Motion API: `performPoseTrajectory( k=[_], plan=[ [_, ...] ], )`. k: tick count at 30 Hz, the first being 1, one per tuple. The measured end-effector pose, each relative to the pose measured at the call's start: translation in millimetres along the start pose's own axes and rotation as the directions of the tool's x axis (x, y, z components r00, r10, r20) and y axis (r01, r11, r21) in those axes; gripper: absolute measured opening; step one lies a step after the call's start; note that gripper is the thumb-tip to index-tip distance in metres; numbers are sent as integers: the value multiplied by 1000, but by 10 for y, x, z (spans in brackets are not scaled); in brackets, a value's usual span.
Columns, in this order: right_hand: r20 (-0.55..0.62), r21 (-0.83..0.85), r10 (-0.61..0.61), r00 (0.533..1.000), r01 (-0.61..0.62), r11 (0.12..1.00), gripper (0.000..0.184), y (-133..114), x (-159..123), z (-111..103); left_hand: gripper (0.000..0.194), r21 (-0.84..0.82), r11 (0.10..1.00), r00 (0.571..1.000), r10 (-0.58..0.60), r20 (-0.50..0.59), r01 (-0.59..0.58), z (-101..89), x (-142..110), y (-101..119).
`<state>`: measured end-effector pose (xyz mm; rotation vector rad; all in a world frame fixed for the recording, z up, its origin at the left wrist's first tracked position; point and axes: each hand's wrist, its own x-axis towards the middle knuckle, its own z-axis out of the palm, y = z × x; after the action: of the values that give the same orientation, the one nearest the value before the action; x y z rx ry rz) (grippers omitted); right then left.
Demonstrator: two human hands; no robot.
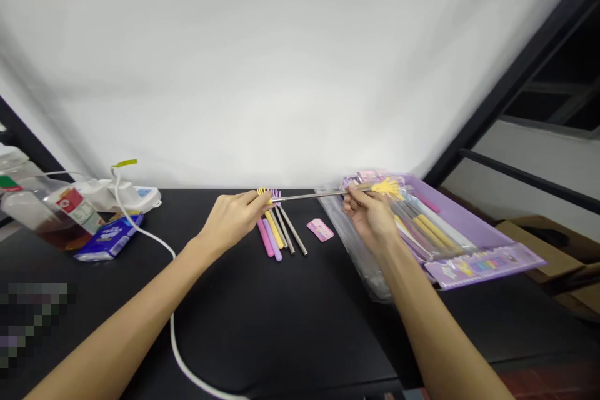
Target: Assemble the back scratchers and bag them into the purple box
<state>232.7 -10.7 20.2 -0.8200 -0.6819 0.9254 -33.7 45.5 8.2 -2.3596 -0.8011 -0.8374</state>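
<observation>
Stretched level between both hands is a telescopic back scratcher [312, 195] with a thin metal rod and a yellow hand-shaped head. My left hand [234, 217] is closed around its yellow handle end, most of which the fingers hide. My right hand [368, 212] pinches the rod near the yellow head. Below the rod, several more back scratchers [273, 234] with pink, purple and yellow handles or bare metal rods lie side by side on the black table [276, 319]. A small pink card [320, 229] rests to their right.
At right, a purple box [450, 219] holds packaged back scratchers, with clear plastic along its left side. On the left are a bottle of brown liquid [60, 212], a blue packet [110, 237] and a white power strip [140, 199]. A white cable [173, 337] crosses the table.
</observation>
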Motion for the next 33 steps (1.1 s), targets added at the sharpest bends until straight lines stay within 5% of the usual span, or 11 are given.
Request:
performPoseTrajectory(
  k=[7, 13, 17, 22, 26, 30, 33],
  plan=[
    [-125, 5, -96, 987, 98, 995, 42, -138, 107, -166, 32, 32, 999, 1000, -24, 13, 24, -32, -102, -132],
    [160, -320, 147, 976, -90, 943, 35, 1, 2, -93, 28, 11, 998, 998, 68, -6, -68, 25, -95, -38],
    [321, -538, 118, 940, 79, 839, 32, 110, -101, -22, 28, 20, 991, 991, 131, -28, -130, 27, -64, 48],
    [494, -554, 71, 867, 251, 794, 29, 225, -270, 139, 27, -29, 989, 987, 143, -68, -145, -11, -20, 214],
    [496, -466, 58, 866, 210, 860, 25, 242, -324, 192, 27, -65, 993, 994, 95, -62, -99, -67, -23, 249],
    [485, -305, 116, 867, 43, 951, 31, 189, -273, 197, 29, -70, 997, 998, -4, 61, 9, -122, -54, 170],
    [326, -310, 41, 944, 66, 948, 38, 158, -169, 126, 34, -88, 978, 968, -172, 185, 191, -154, -85, 81]
  ],
)
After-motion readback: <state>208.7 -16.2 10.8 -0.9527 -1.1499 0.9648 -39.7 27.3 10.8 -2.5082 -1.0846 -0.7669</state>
